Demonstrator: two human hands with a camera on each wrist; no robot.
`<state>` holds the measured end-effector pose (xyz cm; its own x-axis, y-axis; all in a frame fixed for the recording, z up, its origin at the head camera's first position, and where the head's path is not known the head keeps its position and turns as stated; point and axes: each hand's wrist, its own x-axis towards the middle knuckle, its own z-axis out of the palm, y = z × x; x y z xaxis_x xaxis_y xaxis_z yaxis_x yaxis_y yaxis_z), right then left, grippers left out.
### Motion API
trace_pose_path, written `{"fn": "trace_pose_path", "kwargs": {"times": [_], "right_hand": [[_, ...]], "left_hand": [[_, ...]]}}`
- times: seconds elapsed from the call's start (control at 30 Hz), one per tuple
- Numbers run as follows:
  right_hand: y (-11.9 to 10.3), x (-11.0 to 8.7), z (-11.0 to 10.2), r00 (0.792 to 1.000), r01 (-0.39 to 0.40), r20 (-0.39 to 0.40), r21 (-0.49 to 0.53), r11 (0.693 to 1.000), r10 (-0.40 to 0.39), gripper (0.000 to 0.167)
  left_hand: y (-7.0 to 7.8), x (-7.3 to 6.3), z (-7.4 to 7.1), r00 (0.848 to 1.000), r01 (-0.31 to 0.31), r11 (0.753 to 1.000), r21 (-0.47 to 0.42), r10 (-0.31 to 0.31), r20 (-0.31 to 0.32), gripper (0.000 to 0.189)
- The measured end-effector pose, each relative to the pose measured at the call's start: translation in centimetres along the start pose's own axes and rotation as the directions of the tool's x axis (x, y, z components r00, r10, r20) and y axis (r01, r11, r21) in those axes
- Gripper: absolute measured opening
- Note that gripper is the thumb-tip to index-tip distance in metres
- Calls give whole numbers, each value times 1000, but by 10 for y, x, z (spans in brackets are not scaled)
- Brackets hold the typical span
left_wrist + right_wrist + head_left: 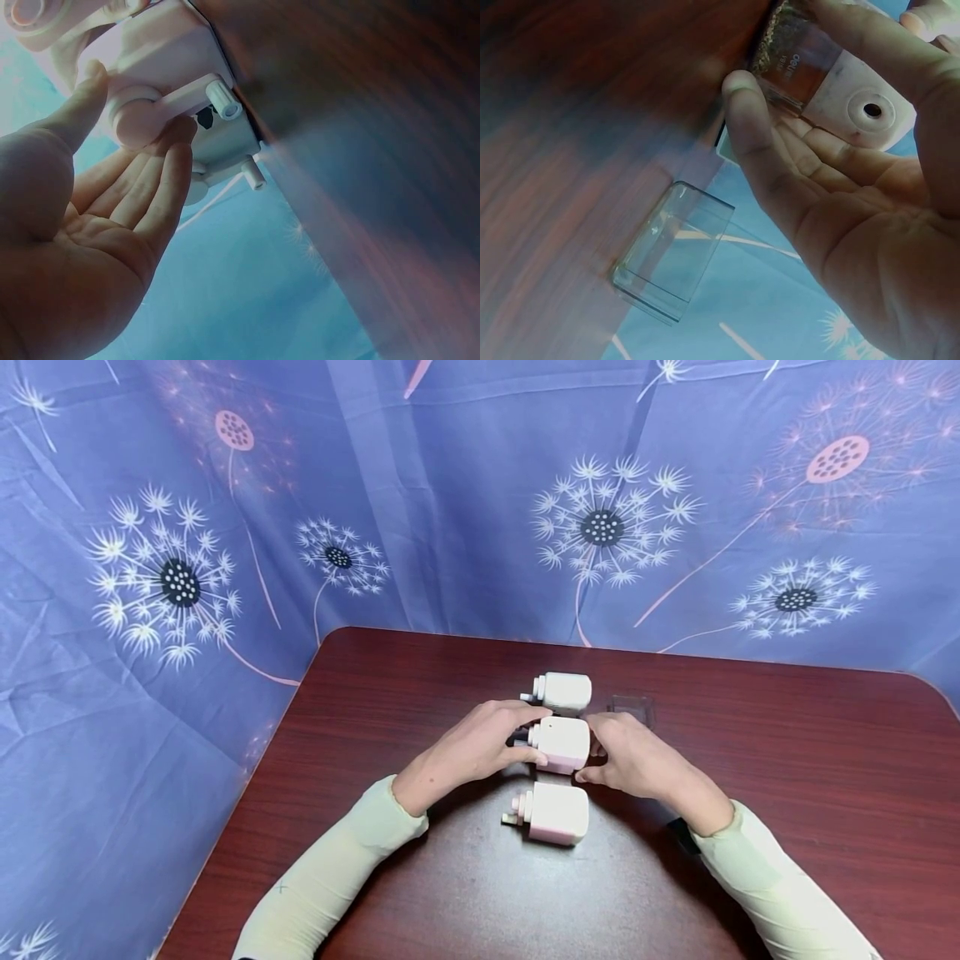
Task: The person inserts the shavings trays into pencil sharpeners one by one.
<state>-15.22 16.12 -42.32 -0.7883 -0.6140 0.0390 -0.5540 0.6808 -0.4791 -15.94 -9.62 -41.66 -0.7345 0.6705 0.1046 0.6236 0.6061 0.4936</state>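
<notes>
Three hand-crank pencil sharpeners stand in a row on the table. My left hand [491,739] holds the middle pink-and-white sharpener [564,739] from its crank side, with thumb and fingers on opposite sides. The crank handle [187,97] sticks out beside the left fingers. My right hand [633,756] has its thumb and fingers about the opposite end of the same sharpener. The right wrist view shows the pencil hole [872,111] and a clear shavings drawer [787,67] with shavings inside, between the right fingers. Their exact contact is partly hidden.
The white sharpener [567,692] stands behind and another pink-and-white sharpener [558,814] in front. A clear plastic drawer [679,251] lies on the table [787,752] beyond the right hand. Blue dandelion-print cloth [465,510] hangs behind the table.
</notes>
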Motion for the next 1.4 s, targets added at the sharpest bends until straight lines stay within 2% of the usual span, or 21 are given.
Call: {"fn": "trace_pose_path", "kwargs": {"times": [0.63, 0.9, 1.23, 1.4], "right_hand": [[0, 2, 3, 1000, -14, -6, -18, 1000, 13, 45], [-1, 1, 1, 999, -34, -3, 26, 999, 34, 43], [-2, 0, 1, 999, -38, -6, 21, 999, 38, 43], [-1, -1, 1, 999, -53, -4, 38, 998, 54, 44]], "left_hand": [[0, -2, 1, 1000, 7, 1000, -2, -7, 0, 68], [-1, -2, 2, 1000, 3, 1000, 0, -3, -8, 68], [-2, -3, 1, 1000, 15, 1000, 19, -15, 2, 68], [-3, -2, 0, 1000, 2, 1000, 25, -2, 2, 67]]}}
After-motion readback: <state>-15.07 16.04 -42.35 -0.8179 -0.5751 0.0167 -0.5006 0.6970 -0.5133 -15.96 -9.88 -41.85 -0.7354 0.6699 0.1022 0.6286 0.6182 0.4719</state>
